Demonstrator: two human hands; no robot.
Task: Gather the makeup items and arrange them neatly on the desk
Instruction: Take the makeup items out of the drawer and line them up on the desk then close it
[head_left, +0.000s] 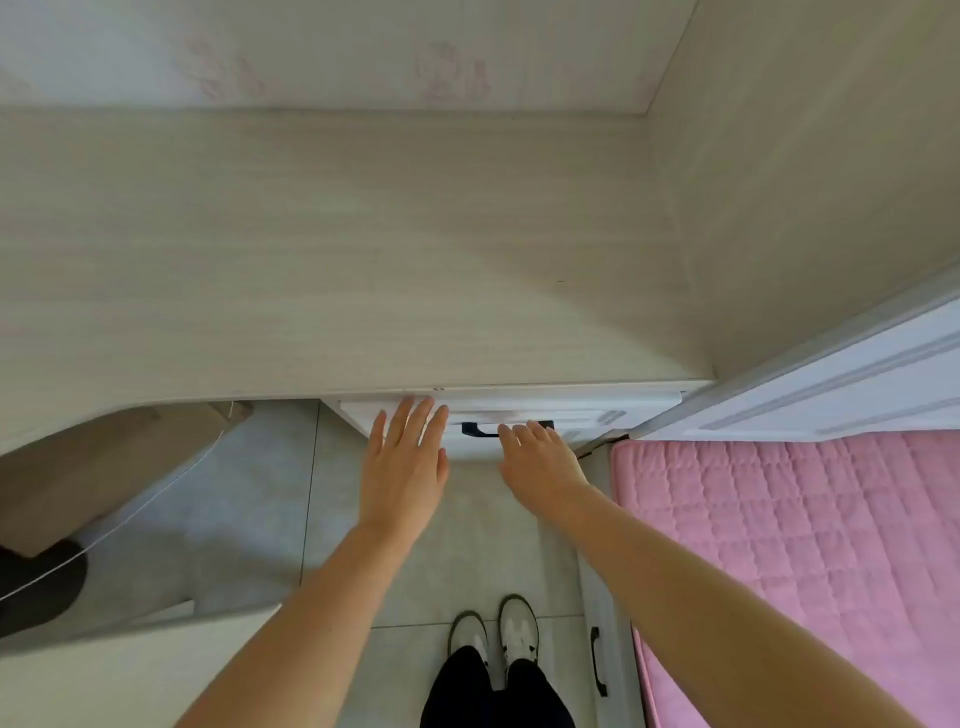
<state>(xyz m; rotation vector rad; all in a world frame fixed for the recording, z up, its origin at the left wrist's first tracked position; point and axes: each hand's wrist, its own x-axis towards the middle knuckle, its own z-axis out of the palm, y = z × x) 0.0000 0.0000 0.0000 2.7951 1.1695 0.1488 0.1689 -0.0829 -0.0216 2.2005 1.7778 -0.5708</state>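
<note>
A pale wood-grain desk (337, 249) fills the upper view with no makeup items in sight on it. Under its front edge sits a white drawer (582, 410) with a dark handle (475, 429). My left hand (405, 467) is flat with straight fingers, its fingertips at the drawer's left front. My right hand (540, 462) reaches to the dark handle, its fingertips touching it; whether the fingers curl round it is not plain.
A pink quilted bed (789, 545) lies at the right, beside a white panel (857, 384). A beige chair (104, 467) stands under the desk at the left. A second dark handle (598, 660) shows low by the bed. My feet stand on grey tiles (249, 509).
</note>
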